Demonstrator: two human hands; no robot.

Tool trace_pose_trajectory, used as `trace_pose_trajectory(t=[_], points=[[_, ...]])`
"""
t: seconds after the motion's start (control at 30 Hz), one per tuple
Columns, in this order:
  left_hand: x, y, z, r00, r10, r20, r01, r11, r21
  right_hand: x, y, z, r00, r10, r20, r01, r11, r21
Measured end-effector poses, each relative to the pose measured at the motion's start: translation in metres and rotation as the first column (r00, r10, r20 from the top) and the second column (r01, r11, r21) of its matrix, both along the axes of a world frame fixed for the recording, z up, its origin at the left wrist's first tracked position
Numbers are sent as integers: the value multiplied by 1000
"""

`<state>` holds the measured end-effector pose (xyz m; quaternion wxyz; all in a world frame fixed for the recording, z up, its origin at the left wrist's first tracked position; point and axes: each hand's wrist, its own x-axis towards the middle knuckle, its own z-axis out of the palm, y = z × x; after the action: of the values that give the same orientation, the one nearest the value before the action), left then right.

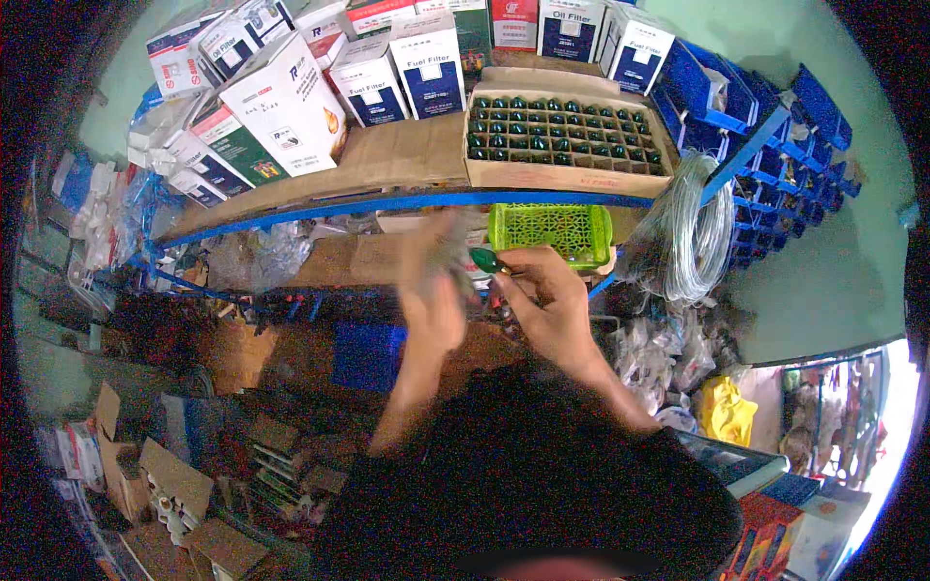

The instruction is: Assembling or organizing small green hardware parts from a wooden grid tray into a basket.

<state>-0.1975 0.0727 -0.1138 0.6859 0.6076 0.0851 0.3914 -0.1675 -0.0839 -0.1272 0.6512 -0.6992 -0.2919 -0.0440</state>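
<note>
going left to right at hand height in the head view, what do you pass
clear plastic bags under the shelf → left hand, blurred → small dark green bulb → right hand → coil of grey wire → blue bins

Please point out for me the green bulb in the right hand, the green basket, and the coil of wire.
green bulb (483, 259), head view, on its dark glass body beside the right hand's fingertips.
green basket (550, 232), head view, on its lattice front wall.
coil of wire (699, 232), head view, on the silvery loops hanging at the shelf end.
</note>
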Motion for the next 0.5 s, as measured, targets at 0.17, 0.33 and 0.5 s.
trace_pose_trajectory(t=[0.17,0.33,0.5], points=[[-1,7,-6,988,75,-137,45,704,709,1,-3,14,979,-49,198,74,990,-121],[-3,0,-9,998,-50,26,38,937,347,4,-4,2,989,-111,93,104,991,81],[1,-3,-5,999,-43,-12,36,636,771,1,-8,0,965,-119,233,113,993,37]])
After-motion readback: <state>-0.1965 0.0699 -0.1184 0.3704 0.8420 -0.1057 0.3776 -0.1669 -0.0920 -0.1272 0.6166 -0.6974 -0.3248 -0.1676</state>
